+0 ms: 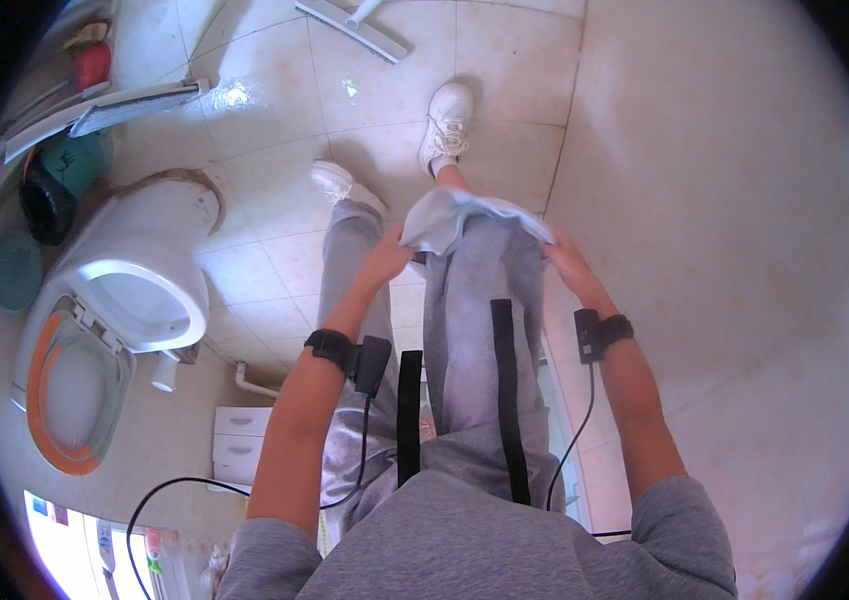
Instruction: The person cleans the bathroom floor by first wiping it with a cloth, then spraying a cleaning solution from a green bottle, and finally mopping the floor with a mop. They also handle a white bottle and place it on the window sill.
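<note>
The cloth [455, 215] was pale blue-grey, the trousers [465, 330] grey, the shoes [447, 125] white, the toilet [140, 270] white with an orange-rimmed seat [55, 390].

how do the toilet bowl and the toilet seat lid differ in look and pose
The toilet bowl is plain white, while the toilet seat lid carries an orange ring. The bowl lies open with its hollow showing; the lid is swung up and back from it, toward the lower left of the view. The bowl looks deep and rounded, the lid flat. Both are oval and pale, joined at the hinge.
</note>
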The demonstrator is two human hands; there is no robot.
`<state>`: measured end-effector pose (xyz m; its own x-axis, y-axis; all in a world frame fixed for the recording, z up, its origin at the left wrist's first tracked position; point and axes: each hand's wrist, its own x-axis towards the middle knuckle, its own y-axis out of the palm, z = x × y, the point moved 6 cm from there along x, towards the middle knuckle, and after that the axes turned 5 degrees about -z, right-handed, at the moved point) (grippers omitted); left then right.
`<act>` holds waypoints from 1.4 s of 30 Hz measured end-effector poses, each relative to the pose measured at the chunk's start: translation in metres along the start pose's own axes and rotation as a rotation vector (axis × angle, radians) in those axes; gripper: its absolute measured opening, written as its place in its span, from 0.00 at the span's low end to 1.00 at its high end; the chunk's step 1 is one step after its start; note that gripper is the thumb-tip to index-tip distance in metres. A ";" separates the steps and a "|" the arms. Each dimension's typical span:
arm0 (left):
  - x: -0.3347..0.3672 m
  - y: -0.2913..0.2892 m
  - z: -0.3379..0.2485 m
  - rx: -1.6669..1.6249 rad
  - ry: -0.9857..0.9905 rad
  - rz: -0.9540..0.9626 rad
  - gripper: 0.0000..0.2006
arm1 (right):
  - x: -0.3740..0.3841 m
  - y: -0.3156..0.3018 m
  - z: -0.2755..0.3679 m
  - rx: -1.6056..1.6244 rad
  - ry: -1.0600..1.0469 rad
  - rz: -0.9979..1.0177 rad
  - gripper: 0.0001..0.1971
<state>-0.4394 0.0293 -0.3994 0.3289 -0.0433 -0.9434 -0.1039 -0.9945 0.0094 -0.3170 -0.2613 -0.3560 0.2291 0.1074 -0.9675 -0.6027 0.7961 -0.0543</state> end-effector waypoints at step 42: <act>-0.043 0.024 -0.047 0.813 0.455 0.027 0.12 | -0.004 0.044 0.062 -1.039 -0.522 0.215 0.12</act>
<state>-0.4122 0.0033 -0.3430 0.6353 -0.2696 -0.7237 -0.6857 -0.6280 -0.3680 -0.2971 -0.1900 -0.3396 0.1866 0.6023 -0.7761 -0.9443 -0.1081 -0.3109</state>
